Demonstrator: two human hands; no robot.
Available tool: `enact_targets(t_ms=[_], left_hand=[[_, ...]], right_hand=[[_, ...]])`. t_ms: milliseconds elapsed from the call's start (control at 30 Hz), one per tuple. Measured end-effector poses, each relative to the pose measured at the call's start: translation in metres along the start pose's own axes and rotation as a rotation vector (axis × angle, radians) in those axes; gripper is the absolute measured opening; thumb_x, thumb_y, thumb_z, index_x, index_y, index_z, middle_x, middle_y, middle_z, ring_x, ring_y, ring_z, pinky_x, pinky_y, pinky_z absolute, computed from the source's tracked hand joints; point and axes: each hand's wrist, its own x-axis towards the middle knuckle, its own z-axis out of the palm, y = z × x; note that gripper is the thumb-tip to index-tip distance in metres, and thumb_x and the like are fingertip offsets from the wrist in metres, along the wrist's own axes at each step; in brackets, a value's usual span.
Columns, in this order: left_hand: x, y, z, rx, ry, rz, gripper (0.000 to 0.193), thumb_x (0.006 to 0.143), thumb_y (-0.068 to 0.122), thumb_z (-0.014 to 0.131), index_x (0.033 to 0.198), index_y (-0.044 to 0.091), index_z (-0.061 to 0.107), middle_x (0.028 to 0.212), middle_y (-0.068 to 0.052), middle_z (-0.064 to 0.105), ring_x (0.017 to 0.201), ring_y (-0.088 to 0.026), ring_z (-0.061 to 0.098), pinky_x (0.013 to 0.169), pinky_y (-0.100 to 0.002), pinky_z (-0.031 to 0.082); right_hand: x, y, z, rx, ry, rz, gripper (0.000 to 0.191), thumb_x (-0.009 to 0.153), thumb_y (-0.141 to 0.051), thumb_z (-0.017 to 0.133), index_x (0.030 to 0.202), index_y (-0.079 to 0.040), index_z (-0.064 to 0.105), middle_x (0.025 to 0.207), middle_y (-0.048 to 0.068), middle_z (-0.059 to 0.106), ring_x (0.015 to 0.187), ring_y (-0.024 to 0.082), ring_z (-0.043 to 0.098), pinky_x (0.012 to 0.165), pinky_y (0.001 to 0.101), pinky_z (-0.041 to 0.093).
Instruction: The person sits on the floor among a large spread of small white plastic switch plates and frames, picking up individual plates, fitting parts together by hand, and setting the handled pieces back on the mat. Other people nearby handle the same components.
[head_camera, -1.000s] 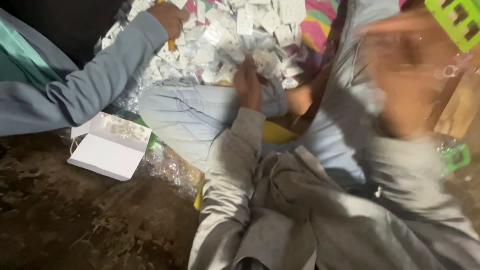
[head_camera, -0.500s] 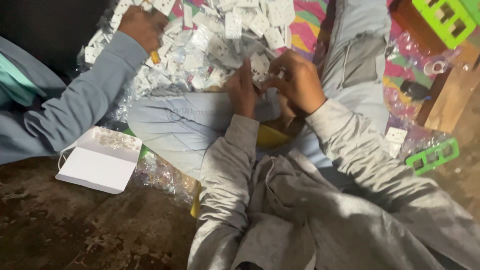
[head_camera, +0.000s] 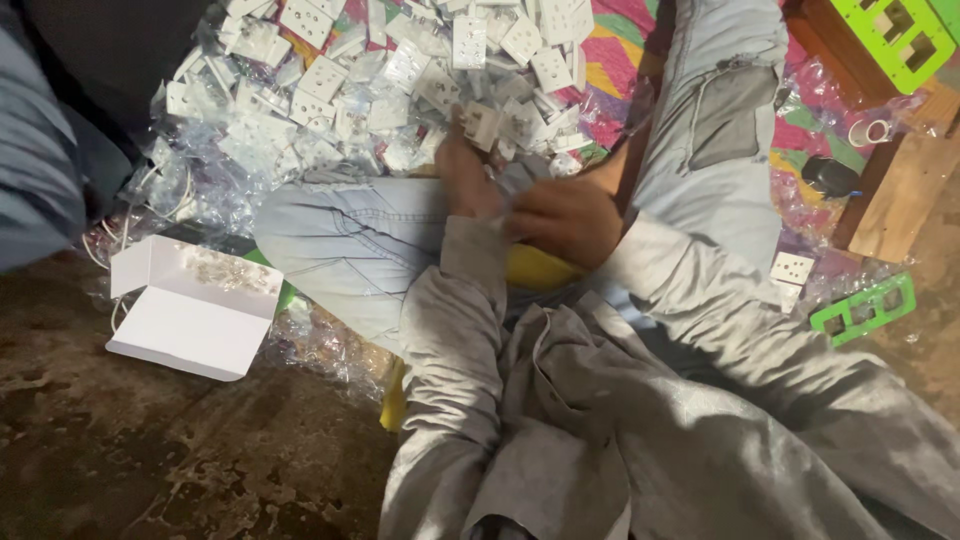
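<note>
Far from you lies a heap of white socket plates (head_camera: 400, 80) on a mat (head_camera: 615, 70) patterned pink, yellow and green. Your sleeves (head_camera: 700, 310) are grey, your trousers (head_camera: 350, 250) pale blue. At left sits a white box (head_camera: 180, 330); at right, a bright green frame (head_camera: 865, 310).

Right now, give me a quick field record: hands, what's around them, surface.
left hand: at near edge of the pile, contents not visible
right hand: beside the left, closed over something hidden
pile: white socket plates in clear plastic wrap
white box: open, left of the knee
green frame: on floor at right
floor: dark, stained
</note>
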Motion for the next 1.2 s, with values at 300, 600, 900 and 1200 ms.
enact_targets(t_ms=[300,600,900,1200], left_hand=[[-0.008,0.008,0.009,0.023,-0.149,0.148,0.038,0.103,0.046,0.059,0.093,0.010,0.063,0.072,-0.001,0.060,0.054,-0.010,0.053,0.043,-0.027,0.038],[0.000,-0.012,-0.006,0.283,-0.209,0.244,0.030,0.101,0.030,0.073,0.084,0.007,0.064,0.075,0.004,0.054,0.064,-0.005,0.048,0.052,-0.026,0.038],[0.047,-0.040,-0.026,0.391,-0.177,0.643,0.028,0.110,0.033,0.064,0.102,0.006,0.066,0.081,0.000,0.061,0.067,-0.007,0.051,0.058,-0.024,0.042],[0.030,-0.020,-0.002,0.303,-0.078,0.309,0.046,0.108,0.046,0.046,0.092,0.007,0.063,0.069,-0.007,0.064,0.045,-0.010,0.047,0.040,-0.025,0.033]], right_hand=[[-0.025,0.045,-0.008,0.442,0.338,0.774,0.022,0.094,-0.003,0.086,0.089,-0.004,0.064,0.086,0.004,0.070,0.075,0.006,0.061,0.066,0.0264,0.049],[-0.030,0.053,0.007,0.639,0.538,0.906,0.020,0.105,-0.009,0.069,0.122,0.001,0.063,0.101,0.009,0.069,0.072,0.008,0.063,0.061,0.0262,0.052],[-0.014,0.088,-0.013,0.818,0.026,1.127,0.025,0.094,-0.016,0.074,0.115,-0.004,0.066,0.086,0.003,0.069,0.056,0.008,0.056,0.046,0.0266,0.041],[0.132,0.262,-0.185,0.797,0.738,0.864,0.022,0.096,-0.025,0.070,0.114,-0.013,0.067,0.099,0.004,0.076,0.053,0.006,0.053,0.041,0.0228,0.033]])
